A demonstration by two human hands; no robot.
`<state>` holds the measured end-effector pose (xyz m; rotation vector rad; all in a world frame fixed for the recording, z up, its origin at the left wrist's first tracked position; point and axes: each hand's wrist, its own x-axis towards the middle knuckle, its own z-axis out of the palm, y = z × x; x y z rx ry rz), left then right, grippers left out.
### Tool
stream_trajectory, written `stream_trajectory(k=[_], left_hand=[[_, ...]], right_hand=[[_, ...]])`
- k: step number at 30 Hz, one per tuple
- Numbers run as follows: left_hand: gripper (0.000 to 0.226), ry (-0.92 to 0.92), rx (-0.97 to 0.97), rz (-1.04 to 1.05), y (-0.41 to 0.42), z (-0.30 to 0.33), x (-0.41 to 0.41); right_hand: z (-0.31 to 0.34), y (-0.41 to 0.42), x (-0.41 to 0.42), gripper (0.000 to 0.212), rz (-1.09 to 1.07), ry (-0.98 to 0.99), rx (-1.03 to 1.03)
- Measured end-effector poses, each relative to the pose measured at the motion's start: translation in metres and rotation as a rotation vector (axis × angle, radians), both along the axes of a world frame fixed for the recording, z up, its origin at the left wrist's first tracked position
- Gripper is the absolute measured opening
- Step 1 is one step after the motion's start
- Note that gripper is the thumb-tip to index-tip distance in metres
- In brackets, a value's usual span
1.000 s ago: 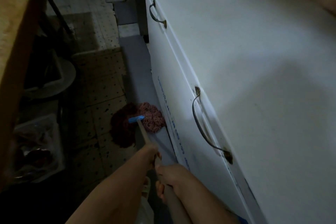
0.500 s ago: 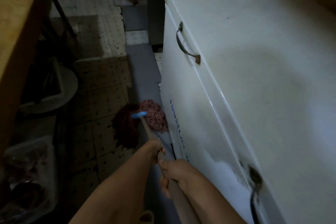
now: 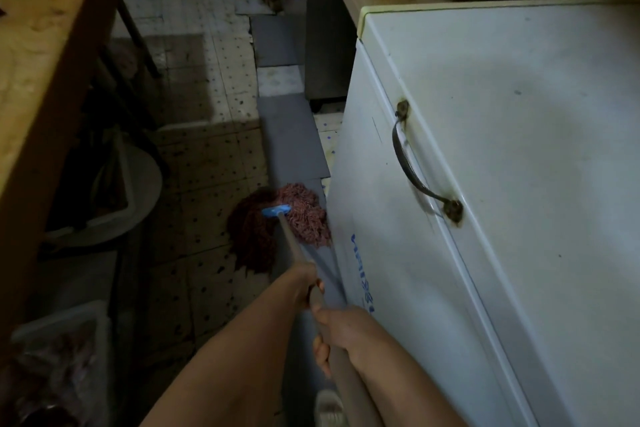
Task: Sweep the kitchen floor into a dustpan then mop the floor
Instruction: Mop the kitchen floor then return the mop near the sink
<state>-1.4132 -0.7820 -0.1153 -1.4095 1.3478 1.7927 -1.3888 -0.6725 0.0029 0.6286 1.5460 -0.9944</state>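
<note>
Both hands on mop handle (image 3: 294, 243): left hand (image 3: 300, 284) gripping higher up, right hand (image 3: 341, 328) wrapped round it below, lower centre. Mop head (image 3: 277, 222) on floor (image 3: 207, 163) at centre, touching freezer (image 3: 485, 184) base, I think; too dim.

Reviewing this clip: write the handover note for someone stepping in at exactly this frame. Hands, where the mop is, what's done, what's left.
Left hand: grips the mop handle lower down, nearer the head.
Right hand: grips the same handle higher up.
Mop head: down on the floor, lying partly on the grey mat and partly on the speckled tiles, right at the base of the white freezer.
Done: mopping is under way along the freezer side. No broom or dustpan in view, so sweeping can't be confirmed.
Left: the aisle ahead and the tiles toward the wooden table.
</note>
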Motion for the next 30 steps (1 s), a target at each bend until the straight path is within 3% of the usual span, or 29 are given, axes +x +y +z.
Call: stream_trajectory(k=[6, 13, 17, 22, 27, 30], left_hand=[[0.043, 0.008, -0.008, 0.063, -0.028, 0.012, -0.043], [0.036, -0.039, -0.020, 0.117, -0.062, 0.011, -0.112], [0.044, -0.055, 0.015, 0.160, -0.077, 0.016, -0.139], [0.039, -0.072, -0.013, 0.088, -0.110, 0.014, -0.153], [0.040, -0.072, -0.061, 0.003, -0.159, 0.029, -0.166], [0.038, -0.064, -0.046, -0.044, -0.189, 0.020, -0.200]], right_hand=[[0.012, -0.030, -0.053, 0.024, 0.009, -0.035, -0.009], [0.012, -0.063, -0.125, 0.033, 0.105, 0.039, 0.018], [0.009, -0.080, -0.152, 0.030, 0.080, 0.040, 0.031], [-0.010, -0.113, -0.158, 0.026, 0.146, 0.129, 0.011], [-0.007, -0.167, -0.160, 0.036, 0.329, 0.196, 0.012], [-0.006, -0.196, -0.198, 0.030, 0.221, 0.129, -0.025]])
